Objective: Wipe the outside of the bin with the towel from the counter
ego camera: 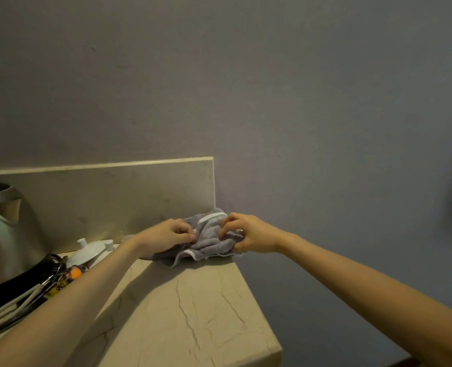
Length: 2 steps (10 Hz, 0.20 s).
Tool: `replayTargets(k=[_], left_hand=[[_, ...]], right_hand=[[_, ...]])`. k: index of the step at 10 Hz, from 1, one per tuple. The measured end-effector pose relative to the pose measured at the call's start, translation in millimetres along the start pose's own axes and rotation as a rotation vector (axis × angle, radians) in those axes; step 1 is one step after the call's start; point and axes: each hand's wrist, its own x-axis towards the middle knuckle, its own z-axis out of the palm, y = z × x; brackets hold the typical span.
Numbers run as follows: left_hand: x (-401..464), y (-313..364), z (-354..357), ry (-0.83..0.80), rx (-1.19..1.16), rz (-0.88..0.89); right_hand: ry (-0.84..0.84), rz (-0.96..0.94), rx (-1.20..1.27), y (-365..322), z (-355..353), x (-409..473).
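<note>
So both hands are on the towel right now — it's a grey one with a white edge strip, bunched up at the far right corner of the table, right where the low backsplash ends against the wall. The left hand has its fingers curled shut, pinching the left side of the cloth, and the right hand does the same on the right side, fingertips dug into the folds. A bit of the towel hangs over the table's front-facing edge. Off to the left there's a steel kettle, a white lid and a jumble of utensils — well apart from the towel.
</note>
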Motion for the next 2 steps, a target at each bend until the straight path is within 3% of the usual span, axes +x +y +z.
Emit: replayTargets(k=[1, 2], left_hand=[[1, 7, 0, 0.081, 0.067, -0.020], [4, 12, 3, 0.268, 0.053, -0.022]], right_hand=[[-0.024, 0.050, 0.080, -5, -12, -4], [0.098, 0.111, 0.155, -6, -25, -4]])
